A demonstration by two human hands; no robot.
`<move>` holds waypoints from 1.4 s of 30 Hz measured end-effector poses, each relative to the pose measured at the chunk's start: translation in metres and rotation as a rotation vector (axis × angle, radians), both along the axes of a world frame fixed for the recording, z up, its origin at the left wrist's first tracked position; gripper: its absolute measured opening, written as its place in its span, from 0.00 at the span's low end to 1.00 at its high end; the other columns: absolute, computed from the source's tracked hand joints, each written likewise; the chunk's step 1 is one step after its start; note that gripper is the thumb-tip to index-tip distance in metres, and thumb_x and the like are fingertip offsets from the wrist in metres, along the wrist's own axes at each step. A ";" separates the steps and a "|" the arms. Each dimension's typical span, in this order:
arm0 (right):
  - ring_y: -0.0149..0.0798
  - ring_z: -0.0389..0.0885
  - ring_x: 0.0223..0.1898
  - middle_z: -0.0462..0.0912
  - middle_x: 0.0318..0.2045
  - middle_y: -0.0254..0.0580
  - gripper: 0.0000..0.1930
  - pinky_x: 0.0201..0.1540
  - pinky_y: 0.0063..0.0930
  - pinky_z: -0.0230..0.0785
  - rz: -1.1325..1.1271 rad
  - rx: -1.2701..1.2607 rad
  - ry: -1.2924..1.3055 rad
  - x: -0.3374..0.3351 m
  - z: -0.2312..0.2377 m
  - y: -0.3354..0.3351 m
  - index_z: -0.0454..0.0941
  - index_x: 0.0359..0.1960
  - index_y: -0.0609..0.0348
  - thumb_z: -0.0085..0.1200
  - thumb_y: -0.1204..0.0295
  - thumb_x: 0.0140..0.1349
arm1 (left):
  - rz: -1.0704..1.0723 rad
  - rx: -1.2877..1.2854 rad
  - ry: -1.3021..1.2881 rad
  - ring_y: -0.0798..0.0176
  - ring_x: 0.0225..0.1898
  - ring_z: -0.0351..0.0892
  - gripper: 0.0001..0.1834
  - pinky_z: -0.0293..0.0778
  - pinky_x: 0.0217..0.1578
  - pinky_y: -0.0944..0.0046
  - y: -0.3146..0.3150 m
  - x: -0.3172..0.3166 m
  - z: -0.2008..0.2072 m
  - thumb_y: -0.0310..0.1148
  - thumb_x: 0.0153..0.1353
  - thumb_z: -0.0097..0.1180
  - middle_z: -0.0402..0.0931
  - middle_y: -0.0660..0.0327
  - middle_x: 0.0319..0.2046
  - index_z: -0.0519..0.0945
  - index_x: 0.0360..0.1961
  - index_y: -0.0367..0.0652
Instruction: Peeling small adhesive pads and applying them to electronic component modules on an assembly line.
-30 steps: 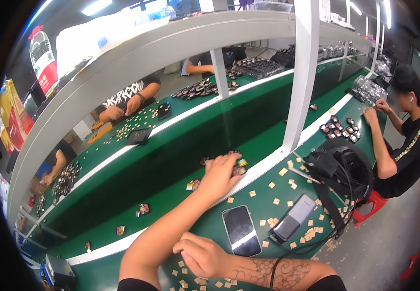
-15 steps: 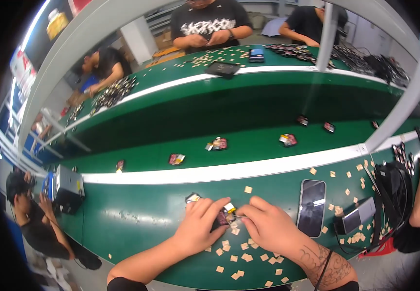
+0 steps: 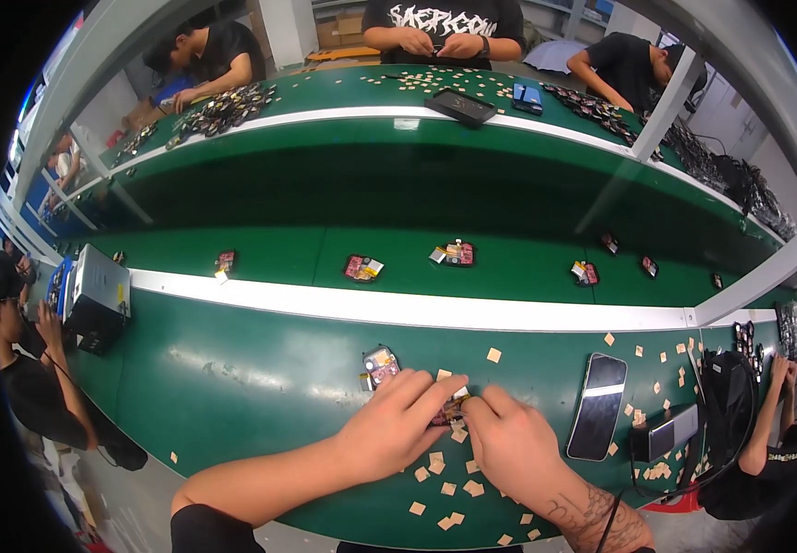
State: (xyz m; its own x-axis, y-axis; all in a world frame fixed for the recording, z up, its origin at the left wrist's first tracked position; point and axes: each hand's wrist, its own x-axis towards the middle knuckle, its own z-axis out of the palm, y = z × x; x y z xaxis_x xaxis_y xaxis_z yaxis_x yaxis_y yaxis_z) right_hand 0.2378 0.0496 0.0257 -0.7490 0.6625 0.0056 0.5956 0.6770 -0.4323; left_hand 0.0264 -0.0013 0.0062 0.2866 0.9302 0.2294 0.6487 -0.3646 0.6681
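Note:
Beneath the fingers of my left hand (image 3: 397, 419) sits a small dark electronic unit (image 3: 446, 417) with a reddish circuit board and a silvery part with a yellow edge. That hand is closed around the unit's left side and hides much of it. My right hand (image 3: 514, 431) meets it from the other side, thumb and forefinger pinched at the unit's edge. Whatever the pinch holds is too small and covered to name. Just beyond my left knuckles lies a second unit (image 3: 382, 364), its board and pale round part facing up. Small beige squares (image 3: 472, 488) are scattered around my right wrist.
A phone (image 3: 598, 405) lies right of my hands, beside a dark box-shaped device (image 3: 670, 433) and a black bag (image 3: 728, 401). A white rail (image 3: 398, 309) separates my green bench from a strip bearing several units (image 3: 454, 253). A grey machine (image 3: 99, 300) stands left; co-workers sit around.
My view has tilted and shifted, so the whole scene sits differently. More of the second unit shows beyond my left hand. Both hands stay at the same unit.

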 end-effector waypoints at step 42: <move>0.47 0.90 0.36 0.88 0.39 0.44 0.12 0.39 0.34 0.82 0.046 -0.200 0.234 0.005 0.003 0.019 0.86 0.49 0.60 0.67 0.78 0.64 | -0.044 0.155 0.128 0.58 0.49 0.79 0.16 0.68 0.48 0.57 -0.015 -0.003 -0.015 0.35 0.60 0.74 0.81 0.63 0.49 0.87 0.49 0.47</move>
State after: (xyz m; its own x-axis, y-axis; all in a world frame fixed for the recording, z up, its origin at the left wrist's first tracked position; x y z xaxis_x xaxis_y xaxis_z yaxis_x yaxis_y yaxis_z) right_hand 0.2432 0.0684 0.0283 -0.7722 0.6331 0.0540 0.4350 0.5886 -0.6814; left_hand 0.0232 -0.0167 -0.0087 0.3626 0.8725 0.3274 0.7058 -0.4865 0.5149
